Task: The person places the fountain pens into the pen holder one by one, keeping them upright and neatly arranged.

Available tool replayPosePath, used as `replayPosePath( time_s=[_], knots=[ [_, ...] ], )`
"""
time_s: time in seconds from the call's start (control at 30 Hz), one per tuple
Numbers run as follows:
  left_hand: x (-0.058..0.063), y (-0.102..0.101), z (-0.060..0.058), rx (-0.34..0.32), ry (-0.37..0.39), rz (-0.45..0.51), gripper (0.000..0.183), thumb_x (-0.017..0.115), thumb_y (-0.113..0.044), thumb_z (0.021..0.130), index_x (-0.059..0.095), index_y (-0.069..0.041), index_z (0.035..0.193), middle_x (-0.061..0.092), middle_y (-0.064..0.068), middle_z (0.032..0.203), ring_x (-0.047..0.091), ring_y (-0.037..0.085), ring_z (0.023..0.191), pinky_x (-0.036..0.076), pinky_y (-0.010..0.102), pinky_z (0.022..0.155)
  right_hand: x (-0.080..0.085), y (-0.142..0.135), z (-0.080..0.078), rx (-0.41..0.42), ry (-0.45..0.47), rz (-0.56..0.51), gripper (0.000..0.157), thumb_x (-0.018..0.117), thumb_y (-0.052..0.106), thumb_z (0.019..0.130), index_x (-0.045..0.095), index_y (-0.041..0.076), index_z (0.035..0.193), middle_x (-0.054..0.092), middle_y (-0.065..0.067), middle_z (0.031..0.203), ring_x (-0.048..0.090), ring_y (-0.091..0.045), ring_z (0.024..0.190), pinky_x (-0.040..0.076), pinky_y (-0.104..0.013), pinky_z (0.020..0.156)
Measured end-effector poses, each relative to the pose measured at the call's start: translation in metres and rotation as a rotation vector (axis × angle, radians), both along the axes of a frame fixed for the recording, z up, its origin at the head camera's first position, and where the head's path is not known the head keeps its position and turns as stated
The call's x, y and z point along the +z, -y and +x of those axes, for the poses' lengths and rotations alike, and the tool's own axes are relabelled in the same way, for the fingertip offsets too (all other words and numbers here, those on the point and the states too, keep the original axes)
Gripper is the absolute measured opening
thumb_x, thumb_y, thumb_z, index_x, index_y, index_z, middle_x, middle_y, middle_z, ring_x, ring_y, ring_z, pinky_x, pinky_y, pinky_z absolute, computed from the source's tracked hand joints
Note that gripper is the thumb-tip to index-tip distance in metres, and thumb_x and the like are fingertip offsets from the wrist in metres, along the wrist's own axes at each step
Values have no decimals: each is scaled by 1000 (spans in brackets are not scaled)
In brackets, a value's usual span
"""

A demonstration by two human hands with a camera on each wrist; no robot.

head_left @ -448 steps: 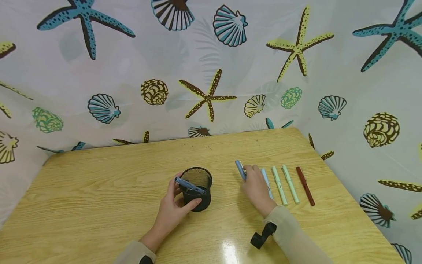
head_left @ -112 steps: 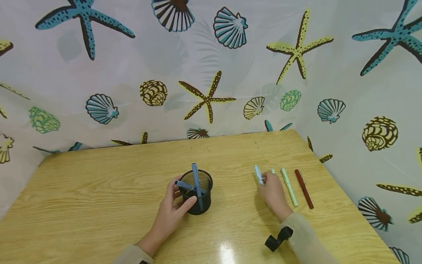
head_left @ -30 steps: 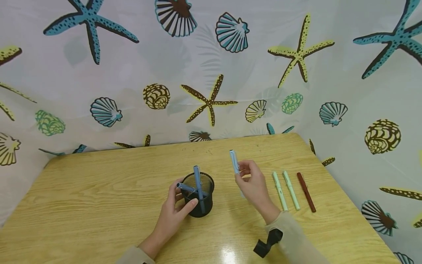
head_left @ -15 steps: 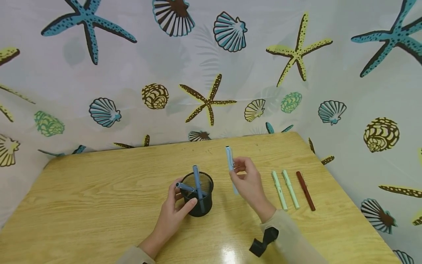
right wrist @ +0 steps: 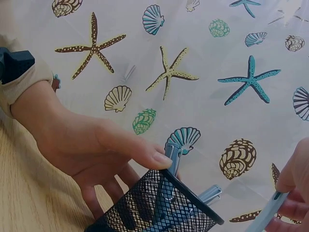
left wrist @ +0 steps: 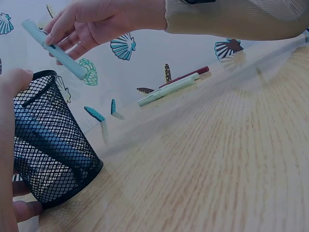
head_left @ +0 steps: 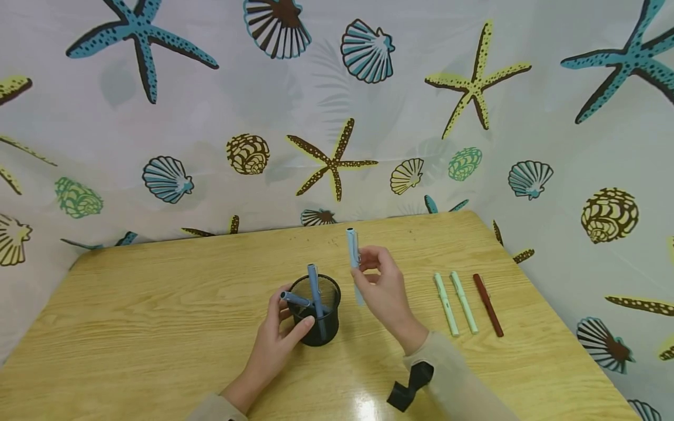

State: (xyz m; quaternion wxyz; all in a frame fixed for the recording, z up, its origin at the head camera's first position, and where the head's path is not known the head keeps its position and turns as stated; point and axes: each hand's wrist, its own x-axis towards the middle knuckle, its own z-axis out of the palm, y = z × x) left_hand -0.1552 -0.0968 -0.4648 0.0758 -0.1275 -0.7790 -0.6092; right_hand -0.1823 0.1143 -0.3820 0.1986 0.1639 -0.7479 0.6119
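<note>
My left hand (head_left: 271,345) holds a black mesh pen cup (head_left: 329,328) on the table, thumb at the front near the rim and fingers behind. Two darker blue pens stand in the cup: one pen (head_left: 314,285) nearly upright, the other pen (head_left: 295,299) leaning left over the rim. To the right of the cup, my right hand (head_left: 388,295) pinches a light blue pen (head_left: 352,245) between thumb and fingers, raised above the table and close to upright. The left wrist view shows this light blue pen (left wrist: 68,64) above and beyond the cup's rim, slanted and apart from it.
Two pale green pens (head_left: 446,304) and a dark red pen (head_left: 488,305) lie side by side on the wooden table (head_left: 158,327), right of my right hand. A cloth (head_left: 295,93) printed with shells and starfish hangs behind the table and along its right side.
A second darker blue pen has joined the first in the cup. The light blue pen was picked up from the row and carried left towards the cup. My left hand stays on the cup.
</note>
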Motion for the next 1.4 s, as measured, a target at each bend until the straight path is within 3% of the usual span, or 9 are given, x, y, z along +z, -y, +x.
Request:
replayPosePath(
  time_s=[0.33,0.47,0.57,0.73,0.87,1.4],
  knots=[
    [0,1,1,17,1,-5,67,67,-25,88,27,-27,142,48,11,118,51,35,113,46,52,88,4,12,0,47,-6,-74,32,63,-6,84,51,-3,114,55,-18,102,57,-26,88,52,-27,69],
    [0,2,0,24,3,-12,66,67,-26,88,27,-33,140,49,11,118,51,34,113,46,51,88,19,18,9,57,-18,-86,32,61,-9,84,49,-8,114,54,-23,101,56,-32,89,51,-27,70],
    [1,2,0,23,-6,-13,66,66,-26,88,27,-33,141,49,11,118,52,35,112,46,51,88,30,23,16,57,-25,-90,31,59,-11,84,48,-11,113,53,-25,100,56,-35,89,51,-28,71],
    [2,2,0,19,-17,-11,67,67,-25,87,28,-29,142,49,11,118,51,36,113,46,50,89,35,28,18,54,-36,-90,30,59,-12,84,48,-11,112,53,-25,99,56,-35,89,52,-31,71],
    [3,1,0,15,-23,-12,68,67,-25,87,27,-24,143,48,12,118,51,36,113,46,50,89,34,30,17,50,-44,-92,30,60,-11,84,48,-11,112,54,-25,99,56,-34,88,52,-31,71],
    [1,0,2,13,2,-5,68,66,-27,88,27,-25,143,48,11,118,52,35,112,48,50,86,12,34,17,116,5,-97,30,59,-8,87,47,-9,115,53,-23,103,55,-33,92,51,-41,77]
  ],
)
